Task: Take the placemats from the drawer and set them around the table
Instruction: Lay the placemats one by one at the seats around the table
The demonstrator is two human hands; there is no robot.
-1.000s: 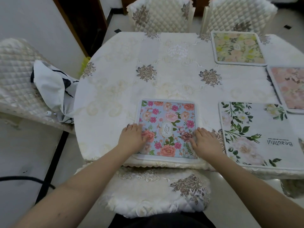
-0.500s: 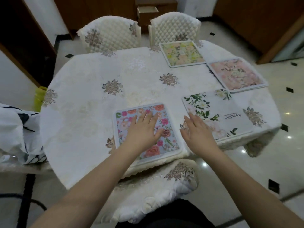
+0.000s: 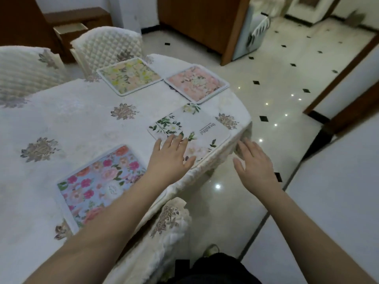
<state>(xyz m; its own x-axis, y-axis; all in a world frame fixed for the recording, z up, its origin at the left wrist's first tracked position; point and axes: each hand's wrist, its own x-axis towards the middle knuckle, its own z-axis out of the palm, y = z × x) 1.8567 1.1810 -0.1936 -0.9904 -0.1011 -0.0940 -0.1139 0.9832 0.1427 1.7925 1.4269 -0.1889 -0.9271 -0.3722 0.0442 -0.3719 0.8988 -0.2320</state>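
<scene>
Several placemats lie on the white-clothed table [image 3: 71, 119]. A blue floral placemat [image 3: 96, 181] is nearest me, partly under my left forearm. To its right lies a white placemat with green leaves [image 3: 196, 128], then a pink placemat [image 3: 196, 84] and a yellow-green placemat [image 3: 129, 75] at the far edge. My left hand [image 3: 171, 158] is spread flat, its fingers over the near corner of the white placemat. My right hand [image 3: 255, 162] hovers open beyond the table's right edge, holding nothing.
Two quilted white chairs [image 3: 106, 48] stand at the far side, and a cushioned seat [image 3: 170, 218] is tucked under the near edge. An open wooden drawer [image 3: 69, 29] shows at the back left. Glossy tiled floor [image 3: 276, 78] stretches to the right.
My view has swung right. My left hand left the blue placemat and now reaches the white leafy one; my right hand has moved off past the table's edge.
</scene>
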